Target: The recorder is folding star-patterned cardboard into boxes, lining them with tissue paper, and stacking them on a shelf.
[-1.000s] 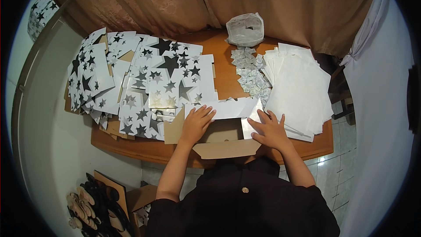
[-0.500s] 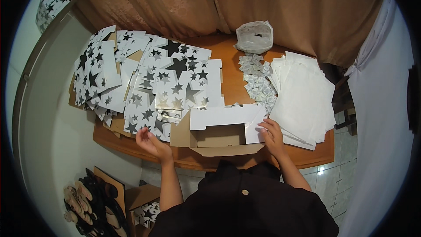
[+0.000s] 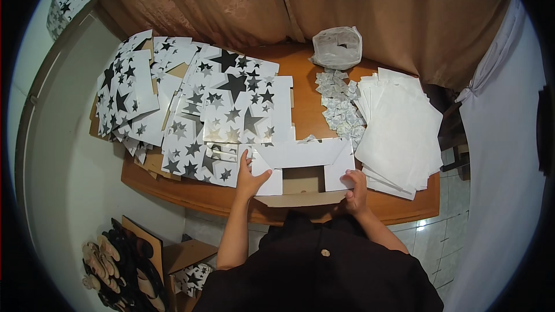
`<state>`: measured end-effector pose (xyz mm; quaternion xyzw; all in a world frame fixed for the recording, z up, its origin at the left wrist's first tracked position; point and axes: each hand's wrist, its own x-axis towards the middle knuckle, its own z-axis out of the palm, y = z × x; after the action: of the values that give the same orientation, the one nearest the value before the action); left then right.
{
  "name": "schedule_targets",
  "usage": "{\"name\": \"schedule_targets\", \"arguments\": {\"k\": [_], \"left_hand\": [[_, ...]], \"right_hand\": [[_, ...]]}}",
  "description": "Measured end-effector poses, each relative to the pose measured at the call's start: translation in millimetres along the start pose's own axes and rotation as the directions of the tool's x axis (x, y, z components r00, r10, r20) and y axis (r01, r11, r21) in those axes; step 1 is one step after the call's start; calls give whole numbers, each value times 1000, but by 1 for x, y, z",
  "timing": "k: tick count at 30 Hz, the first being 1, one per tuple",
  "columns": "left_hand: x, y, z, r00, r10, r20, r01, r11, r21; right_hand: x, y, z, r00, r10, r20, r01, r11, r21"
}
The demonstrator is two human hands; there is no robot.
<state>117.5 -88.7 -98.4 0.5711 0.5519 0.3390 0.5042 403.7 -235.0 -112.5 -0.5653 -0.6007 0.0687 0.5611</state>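
Note:
In front of me on the table sits a cardboard box (image 3: pixel 303 180), brown inside, with white flaps folded in on the far, left and right sides. Its brown near flap (image 3: pixel 300 199) sticks out toward me. My left hand (image 3: pixel 252 180) rests on the white left flap, fingers stretched and thumb spread apart. At the right end, my right hand (image 3: pixel 356 188) is curled against the box's edge, fingertips on the right flap. Just left of the box lie flat cardboard sheets printed with black and grey stars (image 3: pixel 231 115), stacked and overlapping.
White paper sheets (image 3: pixel 399 133) are stacked at the right. Small pale packets (image 3: pixel 338 104) lie beside them, below a translucent plastic bag (image 3: pixel 337 49). The wooden table's (image 3: pixel 173 192) edge curves near me. Footwear (image 3: pixel 107 260) and an open carton (image 3: pixel 188 266) stand lower left.
My left hand has moved right, from above the star sheets onto the box. The left flap, standing out before, is now folded inward. My right hand has shifted slightly down along the right end.

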Motion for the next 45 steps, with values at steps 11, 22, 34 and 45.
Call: {"name": "schedule_targets", "arguments": {"k": [11, 22, 34, 45], "left_hand": [[-15, 4, -17, 993, 121, -15, -121, 968, -221], [-75, 46, 20, 776, 623, 99, -584, 650, 487], [-77, 42, 42, 792, 490, 363, -584, 439, 682], [-65, 28, 41, 737, 524, 427, -626, 292, 723]], "right_hand": [[10, -7, -7, 995, -53, 84, 54, 999, -4], [19, -22, 11, 989, -133, -64, 84, 865, -495], [24, -34, -1, 838, -70, 541, 366, 807, -464], [39, -36, -6, 748, 2, 664, 371, 828, -421]]}}
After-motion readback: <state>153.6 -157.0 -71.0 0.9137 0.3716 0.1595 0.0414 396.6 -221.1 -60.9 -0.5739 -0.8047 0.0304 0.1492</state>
